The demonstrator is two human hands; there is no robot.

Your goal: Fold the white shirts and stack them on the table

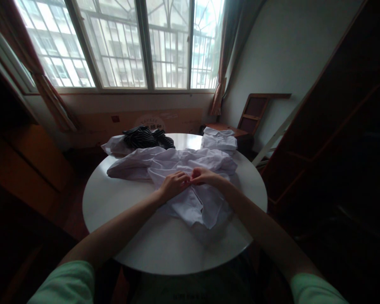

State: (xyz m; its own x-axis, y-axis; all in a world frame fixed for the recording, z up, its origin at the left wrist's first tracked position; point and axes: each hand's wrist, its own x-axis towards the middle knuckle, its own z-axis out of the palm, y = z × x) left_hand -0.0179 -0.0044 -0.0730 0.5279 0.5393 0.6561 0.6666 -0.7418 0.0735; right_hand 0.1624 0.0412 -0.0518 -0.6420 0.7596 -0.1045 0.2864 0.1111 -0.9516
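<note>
A crumpled white shirt (190, 181) lies spread across the middle of a round white table (139, 240). My left hand (174, 184) and my right hand (204, 175) meet at the shirt's centre, fingers pinched on the fabric close together. Both forearms reach in from the near edge. What exactly the fingertips pinch is too small to tell.
A dark striped garment (147, 137) lies on a white cloth at the table's far left. A folded white stack (219, 140) sits at the far right edge. Behind stand a window with curtains, a wooden side table (223, 127) and dark furniture on both sides.
</note>
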